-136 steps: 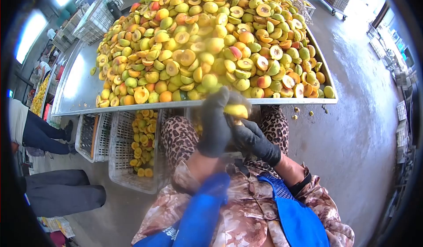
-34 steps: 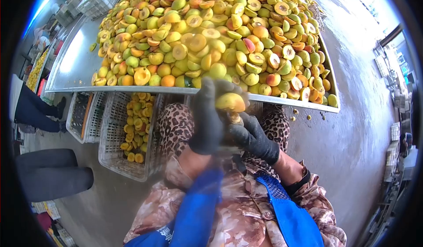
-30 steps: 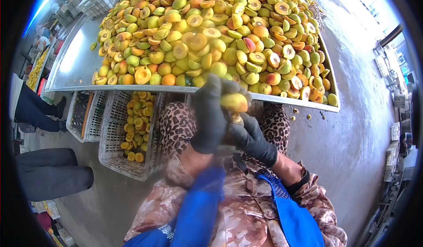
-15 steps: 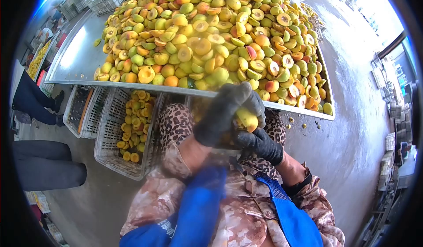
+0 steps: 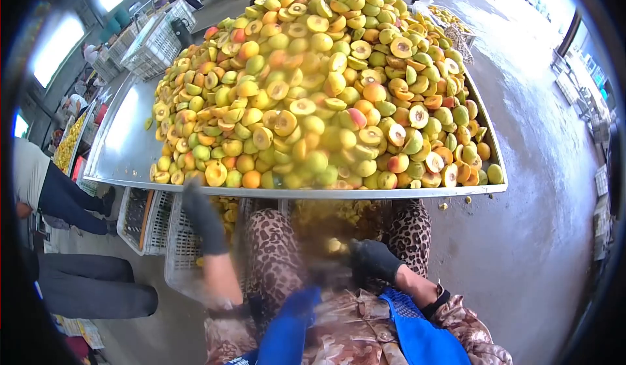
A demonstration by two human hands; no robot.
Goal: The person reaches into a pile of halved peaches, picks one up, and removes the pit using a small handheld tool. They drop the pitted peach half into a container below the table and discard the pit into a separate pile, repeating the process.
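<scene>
Down at 6 o'clock, the black-gloved right hand (image 5: 373, 261) sits over the leopard-print lap (image 5: 274, 248), fingers curled, too blurred to tell what they hold. At 8 o'clock the black-gloved left hand (image 5: 201, 216) hangs flat-fingered, empty, above the white slatted plastic basket (image 5: 177, 261). Up at 12, the steel counter (image 5: 124, 143) carries the heap of halved yellow-green fruit (image 5: 313, 91).

Nothing legible anywhere: no text, brand, number on crates (image 5: 175, 261), table (image 5: 124, 146), apron (image 5: 427, 329) (heavy motion blur).
</scene>
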